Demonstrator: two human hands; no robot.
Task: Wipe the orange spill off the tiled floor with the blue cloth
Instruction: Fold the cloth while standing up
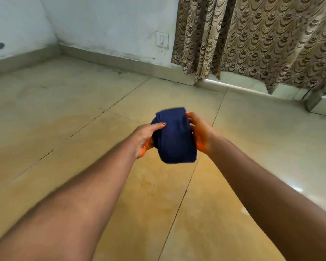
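blue cloth (174,136): bunched, held above tiled floor (64,113); left hand (146,139) and right hand (200,133) grip opposite sides, fingers curled; orange smear (149,185) on floor below.

Setting: room in a home.
Evidence: large beige glossy floor tiles (64,102); brown scallop-patterned fabric curtain (262,40); white rectangular wall switch (162,39) just left of the curtain; scuffed pale painted wall (102,21).
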